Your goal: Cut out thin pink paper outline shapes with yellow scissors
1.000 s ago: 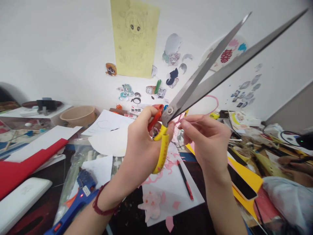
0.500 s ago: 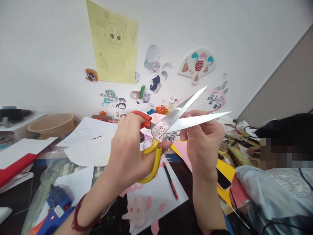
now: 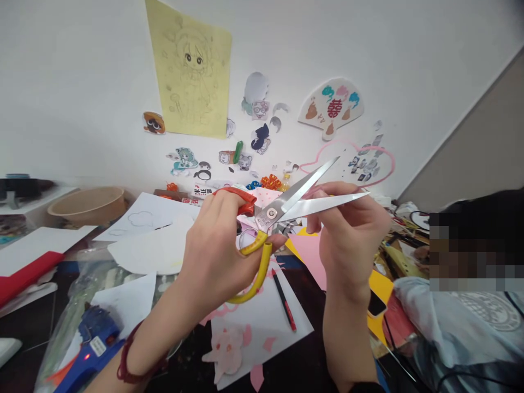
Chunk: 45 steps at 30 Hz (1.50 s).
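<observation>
My left hand point(image 3: 216, 240) is wrapped round the red and yellow handles of a pair of scissors point(image 3: 271, 213), with the thumb at the yellow loop. Their blades are spread apart and point to the upper right. Just behind the lower blade is my right hand point(image 3: 347, 234), fingers curled and pinched together near the blades. Whatever it holds is hidden by the blade and fingers. Below the hands, a white sheet point(image 3: 286, 322) carries a black and red pencil point(image 3: 284, 300), a pink cut-out figure point(image 3: 227, 349) and small pink paper scraps point(image 3: 269, 344).
A blue glue gun point(image 3: 96, 338) with a glowing red light lies at lower left. Paper sheets point(image 3: 139, 218) and a tan bowl point(image 3: 88, 204) are at back left. Pink paper point(image 3: 309, 254) and a phone point(image 3: 376, 304) lie right. Another person point(image 3: 466, 316) is at far right.
The scissor blades have come somewhat closer together. My right hand has shifted slightly right, and its fingers have moved a little along the lower blade.
</observation>
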{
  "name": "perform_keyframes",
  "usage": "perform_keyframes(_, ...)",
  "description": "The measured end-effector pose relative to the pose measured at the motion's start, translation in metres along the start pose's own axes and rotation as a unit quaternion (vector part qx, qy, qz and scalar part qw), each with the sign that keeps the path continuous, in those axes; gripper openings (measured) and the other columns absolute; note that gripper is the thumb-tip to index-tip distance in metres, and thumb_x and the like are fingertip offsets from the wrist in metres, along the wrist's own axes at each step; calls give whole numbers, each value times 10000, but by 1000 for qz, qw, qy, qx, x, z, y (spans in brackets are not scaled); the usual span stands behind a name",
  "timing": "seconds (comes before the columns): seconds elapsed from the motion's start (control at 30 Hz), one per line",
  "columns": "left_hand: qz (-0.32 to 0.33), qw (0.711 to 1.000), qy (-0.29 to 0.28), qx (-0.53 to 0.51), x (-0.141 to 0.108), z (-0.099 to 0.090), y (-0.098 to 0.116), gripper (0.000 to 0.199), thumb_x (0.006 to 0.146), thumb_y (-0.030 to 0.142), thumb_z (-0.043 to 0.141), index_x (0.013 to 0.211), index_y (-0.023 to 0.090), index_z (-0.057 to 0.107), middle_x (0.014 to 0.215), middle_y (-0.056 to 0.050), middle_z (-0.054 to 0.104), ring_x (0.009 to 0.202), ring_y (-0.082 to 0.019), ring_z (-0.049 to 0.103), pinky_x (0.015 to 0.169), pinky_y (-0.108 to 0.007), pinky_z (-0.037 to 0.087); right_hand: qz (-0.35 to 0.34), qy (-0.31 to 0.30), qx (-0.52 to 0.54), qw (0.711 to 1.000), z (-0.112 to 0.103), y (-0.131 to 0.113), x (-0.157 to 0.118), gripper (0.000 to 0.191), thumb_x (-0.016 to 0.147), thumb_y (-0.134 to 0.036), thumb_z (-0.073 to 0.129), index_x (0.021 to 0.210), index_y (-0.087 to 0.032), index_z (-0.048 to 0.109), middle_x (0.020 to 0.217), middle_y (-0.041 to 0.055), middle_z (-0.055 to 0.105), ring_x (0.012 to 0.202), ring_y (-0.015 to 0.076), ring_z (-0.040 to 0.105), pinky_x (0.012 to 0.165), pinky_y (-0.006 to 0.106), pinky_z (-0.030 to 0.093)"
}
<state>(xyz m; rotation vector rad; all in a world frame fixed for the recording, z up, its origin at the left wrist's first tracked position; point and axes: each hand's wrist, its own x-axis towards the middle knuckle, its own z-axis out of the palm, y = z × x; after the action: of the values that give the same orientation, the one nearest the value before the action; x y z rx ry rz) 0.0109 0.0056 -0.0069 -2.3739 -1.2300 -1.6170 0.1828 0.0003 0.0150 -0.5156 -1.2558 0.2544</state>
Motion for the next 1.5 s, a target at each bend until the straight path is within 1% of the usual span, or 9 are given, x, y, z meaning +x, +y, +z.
perform_keyframes(0.3,-7,999,-21,-23,1,-1,-1,450,845,589,671,1002,209,489,1042,-97,610,975,-283,575,808,-430,475,38,-3,-3,999,-2,5,0,35,806,-236,764,787,-236,735,753,-32,689,417,51,493,376,235,407)
perform_keyframes(0.4,-10,999,-22,-28,1,-1,-2,456,842,594,673,1006,211,489,1054,-98,611,985,-283,574,805,-424,472,54,-16,20,998,-3,7,0,27,813,-236,758,803,-238,734,760,-31,683,417,47,495,373,229,403)
perform_keyframes(0.67,-4,999,-29,-46,1,-2,-1,432,853,572,677,989,203,497,990,-80,608,908,-249,553,773,-401,452,70,-25,17,997,-5,4,0,73,789,-168,724,795,-237,705,791,-33,687,429,46,492,376,224,404)
perform_keyframes(0.77,2,998,-28,-49,1,-4,1,423,850,558,687,978,205,492,1013,-82,612,921,-245,559,777,-391,451,76,-29,32,996,-4,3,0,66,779,-172,734,795,-234,717,691,-44,652,417,52,492,371,218,384)
perform_keyframes(0.87,6,998,-31,-50,1,-5,2,400,853,535,685,972,209,486,1013,-78,611,924,-242,560,784,-387,452,75,-26,42,996,-3,3,0,49,783,-241,770,780,-227,723,585,-56,601,386,58,478,359,218,358)
perform_keyframes(1.03,1,998,-38,-47,2,-6,3,370,842,507,687,960,222,484,998,-69,624,926,-250,570,786,-393,459,72,-22,27,997,-2,4,1,119,786,-324,792,781,-234,715,532,-67,576,363,65,464,352,222,360)
perform_keyframes(1.17,-9,998,-38,-47,1,-5,3,381,825,498,711,978,219,502,1007,-69,639,932,-255,584,797,-407,470,64,-10,17,998,-3,6,-1,90,793,-288,786,805,-237,713,595,-65,605,381,56,479,359,217,376)
perform_keyframes(1.33,-9,998,-14,-58,1,-4,-1,392,830,510,712,990,214,511,1037,-77,633,952,-251,590,808,-406,472,60,-9,11,998,-2,7,-2,78,797,-276,788,786,-244,718,770,-33,682,424,48,490,364,229,392)
perform_keyframes(1.5,-21,997,17,-71,5,-13,-6,401,854,548,666,1001,219,489,1000,-61,615,870,-223,580,763,-387,463,36,-11,18,999,-1,4,-1,50,840,-271,770,809,-256,735,749,-25,681,458,57,501,377,230,394)
